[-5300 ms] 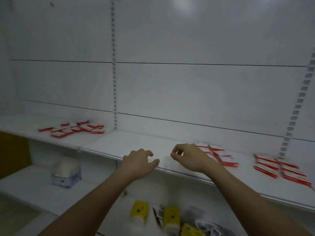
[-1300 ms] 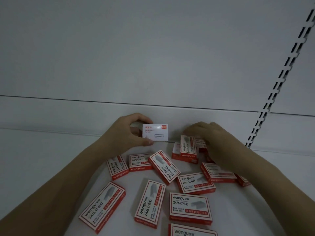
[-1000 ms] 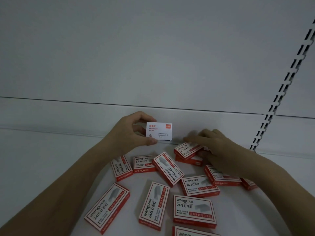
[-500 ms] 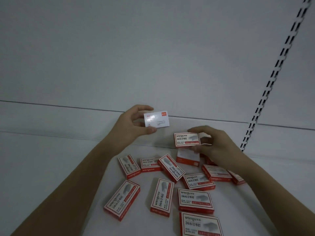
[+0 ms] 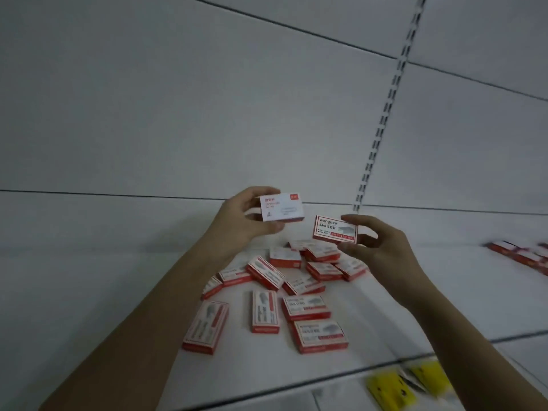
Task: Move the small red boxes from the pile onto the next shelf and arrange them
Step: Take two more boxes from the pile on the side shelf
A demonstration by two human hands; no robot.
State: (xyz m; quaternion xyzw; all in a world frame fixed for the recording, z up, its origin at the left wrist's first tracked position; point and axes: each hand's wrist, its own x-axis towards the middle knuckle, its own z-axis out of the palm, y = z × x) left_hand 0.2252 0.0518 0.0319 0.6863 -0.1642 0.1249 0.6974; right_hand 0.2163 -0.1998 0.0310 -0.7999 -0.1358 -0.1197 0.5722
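Your right hand point(image 5: 382, 247) pinches a small red-and-white cardboard staple box point(image 5: 335, 229), long axis level, above the scattered pile point(image 5: 284, 295); your left hand point(image 5: 246, 221) grips a whiter box point(image 5: 281, 207), up-left of the pile.

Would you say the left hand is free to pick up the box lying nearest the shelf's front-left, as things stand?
Probably not yet. The left hand already holds a mostly white box up above the pile. The way down to the front-left box looks open, but its grip is taken.
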